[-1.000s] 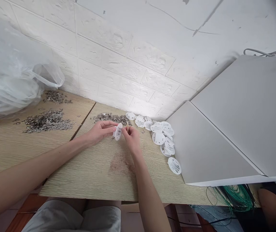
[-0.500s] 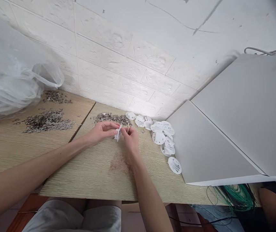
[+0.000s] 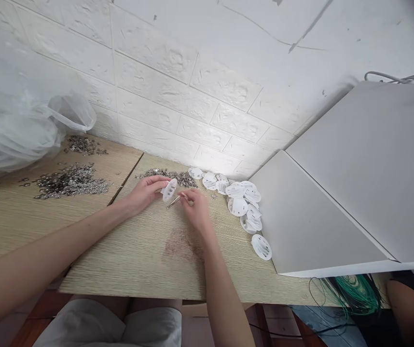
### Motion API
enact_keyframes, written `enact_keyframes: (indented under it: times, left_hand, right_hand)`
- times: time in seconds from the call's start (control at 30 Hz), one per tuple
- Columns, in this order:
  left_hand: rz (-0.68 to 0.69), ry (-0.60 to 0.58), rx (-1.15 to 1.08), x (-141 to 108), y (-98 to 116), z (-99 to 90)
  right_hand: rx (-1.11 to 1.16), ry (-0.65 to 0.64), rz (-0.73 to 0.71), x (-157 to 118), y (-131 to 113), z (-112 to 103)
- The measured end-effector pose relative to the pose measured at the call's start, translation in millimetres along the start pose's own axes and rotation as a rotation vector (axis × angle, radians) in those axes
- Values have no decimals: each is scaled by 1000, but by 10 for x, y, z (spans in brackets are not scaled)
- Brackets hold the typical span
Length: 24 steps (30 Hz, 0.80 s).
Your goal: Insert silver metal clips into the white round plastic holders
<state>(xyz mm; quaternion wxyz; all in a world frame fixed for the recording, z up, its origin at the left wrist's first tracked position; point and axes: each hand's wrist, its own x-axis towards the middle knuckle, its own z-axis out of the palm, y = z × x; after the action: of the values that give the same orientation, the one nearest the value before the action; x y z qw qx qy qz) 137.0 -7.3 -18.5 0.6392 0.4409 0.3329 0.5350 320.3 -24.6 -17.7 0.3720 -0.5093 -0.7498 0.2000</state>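
My left hand [image 3: 148,193] is closed on a round white plastic disc [image 3: 170,190], gripping it at its back and left edge. The face with small dark metal pieces set in it is turned to the right. Just right of it, my right hand [image 3: 195,207] pinches a thin stick-like tool [image 3: 173,202], whose metal end points down and left below the disc. The tool is apart from the disc. Behind both hands lies a heap of small metal parts [image 3: 169,175]. More white discs [image 3: 238,206] are piled to the right.
Further heaps of small metal parts [image 3: 73,182] lie on the left tabletop. A large clear plastic bag [image 3: 19,115] bulges at the left. A grey-white panelled box [image 3: 337,193] stands at the right, with green wires [image 3: 359,294] below it. A textured white wall [image 3: 178,86] closes the back.
My left hand has shifted slightly left and turned the disc's face toward me. My right hand has drawn back a little, and the tool now points down and left.
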Motion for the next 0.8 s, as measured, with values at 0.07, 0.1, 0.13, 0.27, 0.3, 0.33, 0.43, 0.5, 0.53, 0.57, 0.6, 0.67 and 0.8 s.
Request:
enact_keyframes:
  times: [0.07,0.1,0.13,0.27,0.3,0.33,0.43,0.5,0.53,0.57,0.6,0.67,0.8]
  left_hand:
    - [11,46,-22,23,4,-29]
    - [16,62,-35,34,5,-41]
    - [19,71,-46,43,4,-51]
    - [7,67,-71,72,-13,-73]
    - [1,65,-75,76,-20,-76]
    - [-4,61,-79,79,-25,-78]
    - [-10,43,-84,79,-31,-77]
    - [-6,36,-79,72,-26,-69]
    - [-8,34,-76,67,-22,-64]
    - [-13,32,-74,63,-18,-58]
    - [-18,30,-74,59,-14,-53]
    - [-27,21,-77,54,-11,-46]
    - [-32,9,-88,58,-19,-48]
  right_hand:
    - [-139,-97,-110,-17,8,19]
    - [-189,-132,-148,-25,12,32]
    - [-227,-156,-176,-29,17,45]
    - [-306,-161,-232,-23,33,79]
    - [-317,-155,-241,-19,33,81]
    - [-324,-148,-250,-14,30,81]
    - [-309,-112,-249,-7,7,72]
    - [-273,-72,-213,-8,-13,63]
    - [-255,-48,-184,-8,-22,60]
    - [-241,-26,-153,-9,-28,58]
    - [-230,-8,-128,-9,-30,58]
    - [-218,11,-108,-8,-25,63]
    - [-228,25,-140,-2,10,73]
